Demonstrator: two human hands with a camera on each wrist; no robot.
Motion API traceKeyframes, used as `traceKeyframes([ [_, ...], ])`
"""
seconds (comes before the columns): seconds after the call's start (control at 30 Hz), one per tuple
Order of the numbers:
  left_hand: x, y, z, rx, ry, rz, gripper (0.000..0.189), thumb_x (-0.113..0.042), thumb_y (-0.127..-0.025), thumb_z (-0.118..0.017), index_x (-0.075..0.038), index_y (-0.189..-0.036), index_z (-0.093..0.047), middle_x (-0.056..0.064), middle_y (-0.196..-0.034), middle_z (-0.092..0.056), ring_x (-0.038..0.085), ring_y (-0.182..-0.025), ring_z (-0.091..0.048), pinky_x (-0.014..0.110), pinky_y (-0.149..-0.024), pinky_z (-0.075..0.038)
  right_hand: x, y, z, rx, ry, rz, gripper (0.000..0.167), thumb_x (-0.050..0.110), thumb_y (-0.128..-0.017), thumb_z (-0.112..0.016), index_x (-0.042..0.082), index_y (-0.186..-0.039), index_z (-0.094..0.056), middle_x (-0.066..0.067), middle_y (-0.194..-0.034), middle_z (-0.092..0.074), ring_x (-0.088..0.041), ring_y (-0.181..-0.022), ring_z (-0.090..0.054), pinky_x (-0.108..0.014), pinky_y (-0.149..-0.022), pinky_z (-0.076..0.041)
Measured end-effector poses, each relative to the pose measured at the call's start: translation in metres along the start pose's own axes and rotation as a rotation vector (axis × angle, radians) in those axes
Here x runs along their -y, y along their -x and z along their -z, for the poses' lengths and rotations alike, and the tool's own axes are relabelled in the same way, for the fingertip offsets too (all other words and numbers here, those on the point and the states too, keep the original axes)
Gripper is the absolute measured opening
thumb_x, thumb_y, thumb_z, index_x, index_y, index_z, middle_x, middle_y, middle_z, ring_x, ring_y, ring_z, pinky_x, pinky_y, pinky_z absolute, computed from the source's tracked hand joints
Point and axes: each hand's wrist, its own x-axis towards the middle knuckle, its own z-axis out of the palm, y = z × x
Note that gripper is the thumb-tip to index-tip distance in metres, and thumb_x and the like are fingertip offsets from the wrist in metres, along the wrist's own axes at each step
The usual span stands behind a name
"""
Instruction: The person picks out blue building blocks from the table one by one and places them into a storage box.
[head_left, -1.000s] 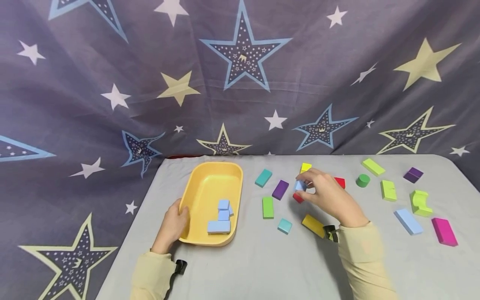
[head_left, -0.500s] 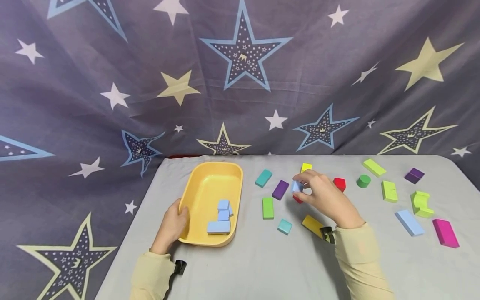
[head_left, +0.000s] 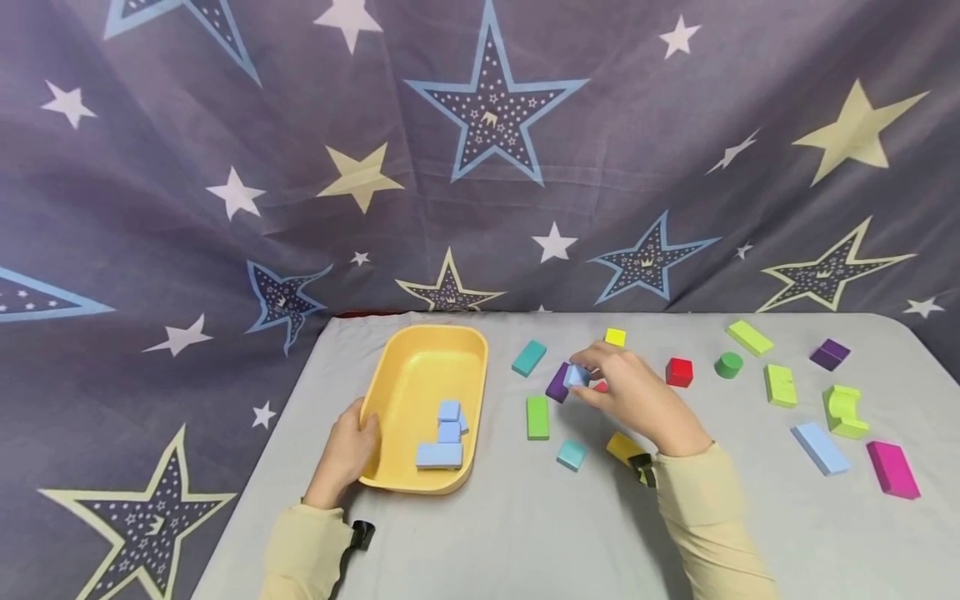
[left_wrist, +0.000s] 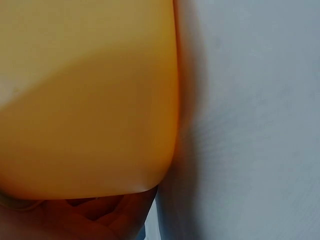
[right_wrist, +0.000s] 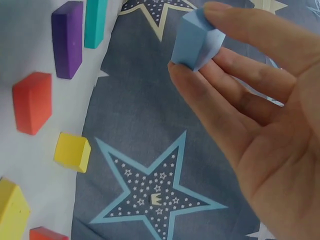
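Observation:
My right hand (head_left: 637,396) pinches a light blue block (right_wrist: 197,39) between thumb and fingertips, held above the table. In the head view that block overlaps a purple block (head_left: 557,384), and a red block behind the hand is mostly hidden. On the left, my left hand (head_left: 345,450) grips the near-left rim of a yellow tray (head_left: 397,350), thumb over the inside edge. Several light blue blocks (head_left: 438,455) lie in the tray's near-right part. The left wrist view is mostly filled by the tray's outer wall (left_wrist: 100,125).
Between tray and right hand lie a teal block (head_left: 529,357), a green block (head_left: 537,418) and a turquoise block (head_left: 571,455). Farther right are a red cube (head_left: 679,372), a green cylinder (head_left: 728,364), a light blue block (head_left: 821,448) and a magenta block (head_left: 892,469). A star-patterned curtain (head_left: 480,217) hangs behind.
My right hand has moved left toward the tray with the light blue block, away from the red block and over the purple one. The left hand and tray stay in place.

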Motion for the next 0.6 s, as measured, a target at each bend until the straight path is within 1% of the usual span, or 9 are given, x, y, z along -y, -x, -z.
traceKeyframes([
  [0.07,0.0,0.0,-0.001,-0.003,0.001,-0.005,0.04,-0.01,-0.104,-0.038,0.008,-0.14,-0.046,0.03,-0.121,-0.061,0.032,-0.096,-0.063,0.045,-0.08,-0.052,0.001,-0.001,-0.002,-0.005,-0.017,0.019,0.032,0.01,-0.084,-0.079,-0.003,-0.112,-0.07,-0.011,-0.105,-0.067,-0.026,-0.091,-0.071,-0.041,-0.081,-0.058],
  [0.23,0.0,0.001,-0.001,-0.007,0.003,-0.018,0.04,-0.01,-0.104,-0.038,0.008,-0.138,-0.047,0.03,-0.121,-0.061,0.033,-0.097,-0.062,0.047,-0.083,-0.051,0.005,-0.005,-0.006,-0.018,-0.049,0.028,0.029,0.008,-0.084,-0.079,-0.002,-0.11,-0.07,-0.011,-0.102,-0.066,-0.026,-0.091,-0.07,-0.042,-0.081,-0.057],
  [0.33,0.0,0.001,-0.001,-0.008,0.0,-0.016,0.039,-0.009,-0.104,-0.038,0.008,-0.138,-0.047,0.03,-0.122,-0.061,0.034,-0.099,-0.062,0.049,-0.085,-0.051,0.009,-0.007,-0.01,-0.019,-0.041,0.03,0.029,0.01,-0.083,-0.08,-0.001,-0.109,-0.07,-0.009,-0.1,-0.066,-0.024,-0.09,-0.069,-0.041,-0.082,-0.057],
  [0.47,0.0,0.002,-0.001,-0.011,-0.004,-0.012,0.04,-0.009,-0.104,-0.038,0.008,-0.139,-0.046,0.031,-0.124,-0.06,0.035,-0.102,-0.061,0.05,-0.088,-0.05,0.015,-0.011,-0.016,-0.021,-0.015,0.053,0.03,0.011,-0.083,-0.08,-0.001,-0.109,-0.07,-0.008,-0.098,-0.066,-0.021,-0.086,-0.065,-0.037,-0.08,-0.056],
  [0.6,0.0,0.002,0.0,-0.016,-0.004,-0.014,0.041,-0.009,-0.104,-0.038,0.009,-0.139,-0.046,0.032,-0.125,-0.059,0.036,-0.103,-0.061,0.051,-0.089,-0.05,0.022,-0.015,-0.02,-0.025,-0.003,0.08,0.029,0.011,-0.083,-0.08,0.0,-0.109,-0.071,-0.007,-0.099,-0.066,-0.019,-0.085,-0.062,-0.035,-0.08,-0.056],
])
